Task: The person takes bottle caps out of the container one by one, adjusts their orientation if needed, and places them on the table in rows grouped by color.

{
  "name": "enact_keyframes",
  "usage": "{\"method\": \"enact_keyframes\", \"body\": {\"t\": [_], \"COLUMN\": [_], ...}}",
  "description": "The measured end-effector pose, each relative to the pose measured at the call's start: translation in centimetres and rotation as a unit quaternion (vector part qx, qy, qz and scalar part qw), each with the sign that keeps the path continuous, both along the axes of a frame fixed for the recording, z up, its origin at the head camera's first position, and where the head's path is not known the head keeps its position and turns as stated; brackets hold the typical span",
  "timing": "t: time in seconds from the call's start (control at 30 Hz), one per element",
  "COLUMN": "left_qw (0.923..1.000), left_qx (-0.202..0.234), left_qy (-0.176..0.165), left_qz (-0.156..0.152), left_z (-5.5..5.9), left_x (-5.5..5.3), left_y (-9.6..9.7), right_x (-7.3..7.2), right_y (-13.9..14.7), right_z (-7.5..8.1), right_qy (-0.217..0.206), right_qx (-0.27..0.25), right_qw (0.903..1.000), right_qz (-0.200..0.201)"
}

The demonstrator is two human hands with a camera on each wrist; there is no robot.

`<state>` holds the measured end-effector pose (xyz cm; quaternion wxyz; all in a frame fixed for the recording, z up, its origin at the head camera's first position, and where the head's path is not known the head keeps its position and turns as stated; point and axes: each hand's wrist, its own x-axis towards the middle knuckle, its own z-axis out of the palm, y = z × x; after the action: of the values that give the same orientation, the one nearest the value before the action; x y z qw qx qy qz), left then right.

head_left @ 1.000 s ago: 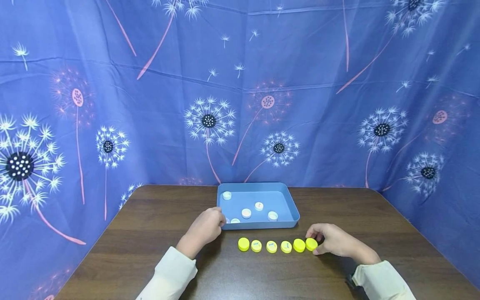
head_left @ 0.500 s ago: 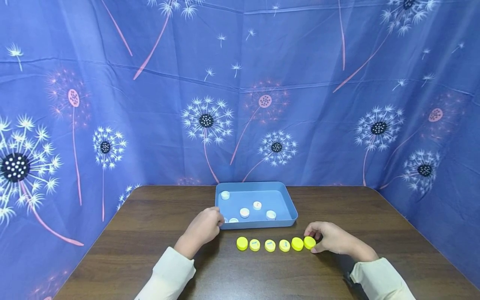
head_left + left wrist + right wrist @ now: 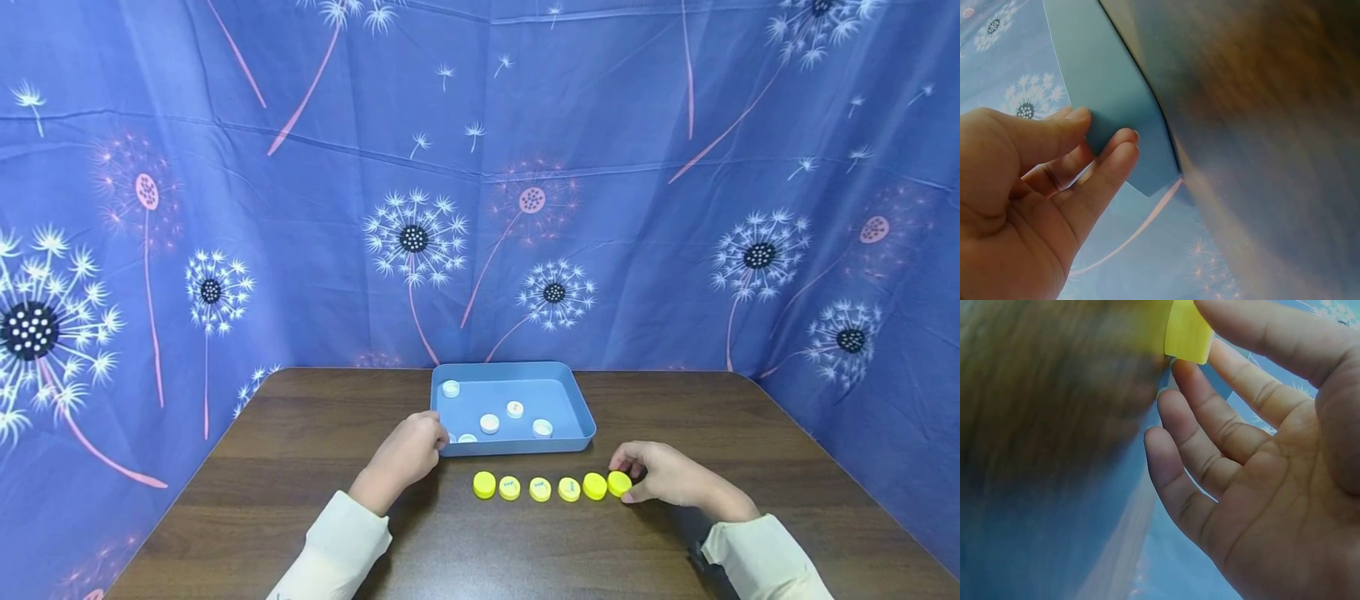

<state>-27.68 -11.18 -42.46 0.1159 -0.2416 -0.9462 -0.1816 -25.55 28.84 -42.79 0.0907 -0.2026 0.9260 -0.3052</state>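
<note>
Dandelion-print cloth (image 3: 322,200) hangs behind the wood-grain desk (image 3: 315,433); left fingers (image 3: 1116,164) pinch the blue tray (image 3: 517,448) near-left, right fingers (image 3: 1260,387) a yellow cap (image 3: 618,482) off its near-right corner.

"Taking the tray (image 3: 517,448) as the clock's centre, what colour is it?"

"Plain blue, holding white caps (image 3: 490,424); the one near its middle bears a reddish mark."

"And the yellow caps (image 3: 540,490) towards five o'clock?"

"Plain at the row's nine o'clock end and for the two at its three o'clock end; the three between have paler faces with blue marks."

"The table (image 3: 300,450)?"

"Dark brown wood grain."

"And the cloth backdrop (image 3: 315,225) at twelve?"

"Blue, printed with dandelions (image 3: 413,239), some white with black, white-dotted centres, others pink."

"The sleeves (image 3: 337,542) at eight and four?"

"Both pale cream."
</note>
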Motion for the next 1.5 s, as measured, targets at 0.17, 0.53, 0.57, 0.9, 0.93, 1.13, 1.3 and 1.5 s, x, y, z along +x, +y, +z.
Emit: {"method": "enact_keyframes", "body": {"t": [0.17, 0.53, 0.57, 0.9, 0.93, 1.13, 1.3, 1.5], "left_qw": [0.9999, 0.9999, 0.9999, 0.9999, 0.9999, 0.9999, 0.9999, 0.9999], "left_qx": [0.005, 0.0, -0.001, -0.003, -0.003, -0.005, -0.007, -0.008], "left_qy": [-0.008, -0.001, 0.001, 0.0, -0.001, 0.005, -0.004, 0.003], "left_qz": [0.009, 0.013, 0.013, 0.011, 0.011, 0.009, 0.013, 0.01], "left_z": [0.0, -0.1, -0.2, 0.1, 0.1, 0.2, 0.3, 0.1], "left_x": [-0.1, -0.2, -0.2, 0.0, 0.0, 0.1, 0.1, 0.1], "left_y": [0.0, 0.1, 0.1, 0.1, 0.1, 0.1, 0.1, 0.1], "right_x": [-0.1, 0.0, 0.0, 0.8, 0.9, 0.9, -0.1, -1.9], "right_y": [0.0, 0.0, 0.1, -0.6, -0.8, -2.6, -4.6, -7.3], "right_z": [0.2, 0.6, 0.7, 3.5, 3.7, 4.6, 5.3, 6.3], "right_qy": [-0.002, -0.005, -0.002, 0.104, 0.114, 0.172, 0.193, 0.187], "right_qx": [0.001, 0.007, 0.007, -0.009, -0.011, -0.036, -0.05, -0.039], "right_qw": [1.0, 0.9999, 0.9999, 0.9943, 0.9931, 0.9837, 0.9792, 0.9812], "right_qz": [-0.002, -0.012, -0.009, -0.021, -0.026, -0.035, -0.036, -0.024]}}
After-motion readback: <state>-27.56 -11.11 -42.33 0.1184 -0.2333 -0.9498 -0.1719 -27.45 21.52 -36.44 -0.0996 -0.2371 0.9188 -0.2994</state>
